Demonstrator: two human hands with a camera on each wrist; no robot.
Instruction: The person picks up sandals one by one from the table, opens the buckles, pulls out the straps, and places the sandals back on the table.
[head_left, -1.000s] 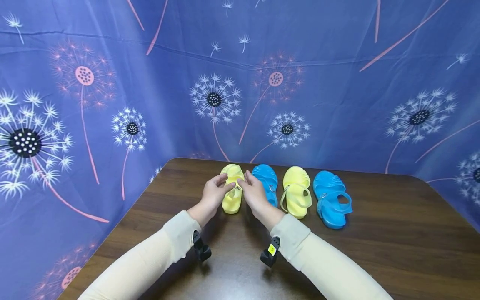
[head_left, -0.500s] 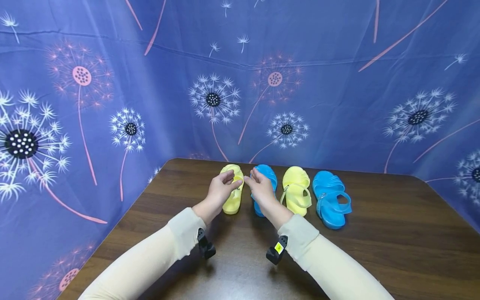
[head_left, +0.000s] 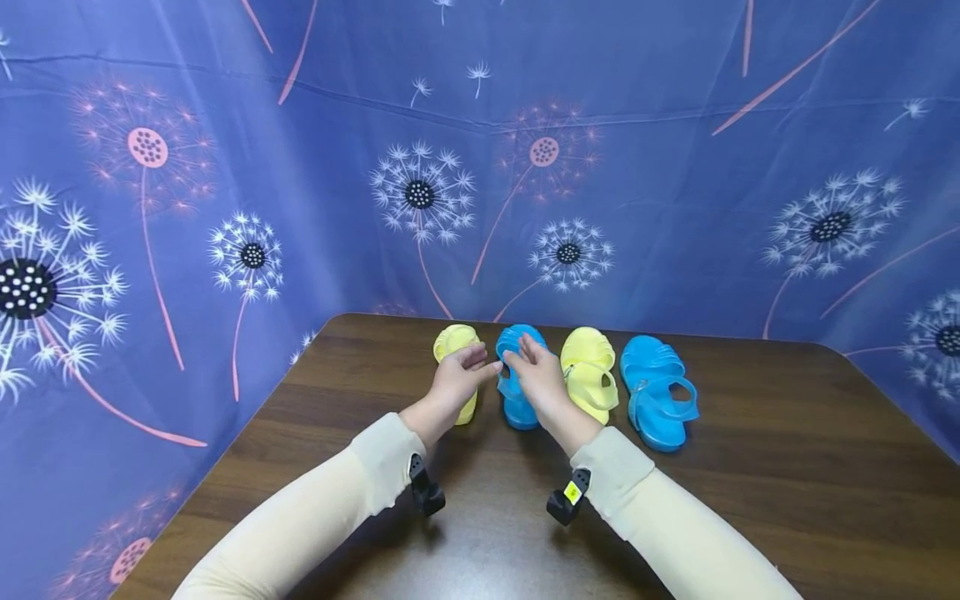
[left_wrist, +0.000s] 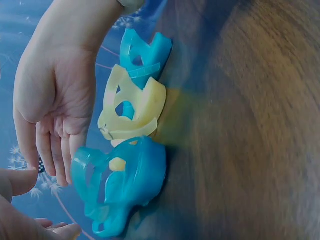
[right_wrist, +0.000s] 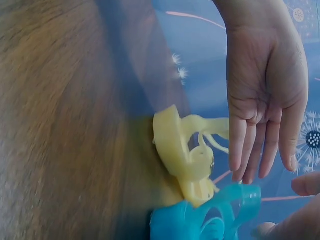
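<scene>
Four-in-a-row is avoided here by naming each: a yellow sandal [head_left: 453,338] stands at the left of the row, then a blue sandal [head_left: 518,410]. My left hand [head_left: 453,385] hovers between these two, partly covering the yellow one. Over the right side of that blue sandal is my right hand [head_left: 542,379], palm facing the left hand. Both hands have loosely bent fingers and hold nothing. In the left wrist view the right palm [left_wrist: 70,95] hangs beside the blue sandal [left_wrist: 142,172]. The right wrist view shows the left palm [right_wrist: 257,85] near the yellow sandal [right_wrist: 175,145].
Farther right in the row stand another yellow sandal [head_left: 587,346] and another blue sandal [head_left: 652,354]. All rest near the back edge of the brown wooden table [head_left: 772,467]. A blue dandelion-print cloth [head_left: 660,208] hangs behind.
Both hands have shifted right, from around the leftmost yellow sandal to the blue one beside it. The sandals keep their places; the head view has shifted slightly.
</scene>
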